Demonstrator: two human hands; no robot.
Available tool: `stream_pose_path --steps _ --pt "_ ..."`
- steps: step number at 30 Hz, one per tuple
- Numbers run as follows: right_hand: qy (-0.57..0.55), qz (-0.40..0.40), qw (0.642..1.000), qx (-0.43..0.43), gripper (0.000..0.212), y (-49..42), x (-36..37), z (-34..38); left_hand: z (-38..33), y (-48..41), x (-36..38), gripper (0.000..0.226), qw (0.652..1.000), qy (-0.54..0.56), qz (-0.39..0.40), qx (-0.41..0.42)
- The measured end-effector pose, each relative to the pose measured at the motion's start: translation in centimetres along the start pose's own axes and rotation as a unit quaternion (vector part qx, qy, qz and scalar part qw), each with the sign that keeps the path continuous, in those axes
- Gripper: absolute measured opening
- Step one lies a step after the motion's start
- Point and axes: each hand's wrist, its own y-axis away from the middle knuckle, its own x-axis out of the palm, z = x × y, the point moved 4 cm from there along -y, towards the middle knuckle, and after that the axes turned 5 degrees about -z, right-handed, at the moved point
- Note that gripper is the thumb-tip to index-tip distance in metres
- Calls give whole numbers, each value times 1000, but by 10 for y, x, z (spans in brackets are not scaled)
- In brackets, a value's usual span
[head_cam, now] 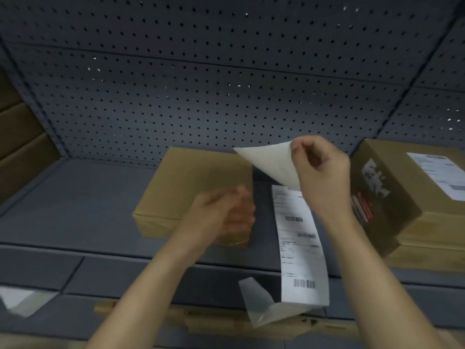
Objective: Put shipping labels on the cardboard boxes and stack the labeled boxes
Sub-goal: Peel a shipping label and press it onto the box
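A shipping label (300, 243) is pinched at its top by the right hand (319, 170) for peeling; an unlabeled box (193, 187) (mid-shelf) is approached by the blurred left hand (226, 212), grip unclear.

— What sort of place is this?
— A packing or shipping station, by the look of it. A grey pegboard wall (201, 96) stands behind a grey padded worktop (75, 197).
— Anything else?
— Sealed cardboard boxes: one (191, 177) mid-worktop, a labelled stack (415, 197) at the right edge, more (17, 147) at the far left. A barcoded shipping label (299, 243) too.
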Motion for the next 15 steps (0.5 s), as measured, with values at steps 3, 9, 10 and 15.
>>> stream_pose_path --steps 3,9,10,15 --pt "-3 52 998 -48 19 19 30 23 -17 -8 -16 44 994 105 -27 -22" --pt "20 149 973 -176 7 46 85 50 -32 -18 -54 42 992 128 12 12" --pt "26 156 971 -181 6 49 92 52 -33 -21 -62 37 992 121 12 18" --pt "76 179 960 -203 13 65 122 49 -31 -34 -95 27 998 47 -5 47"
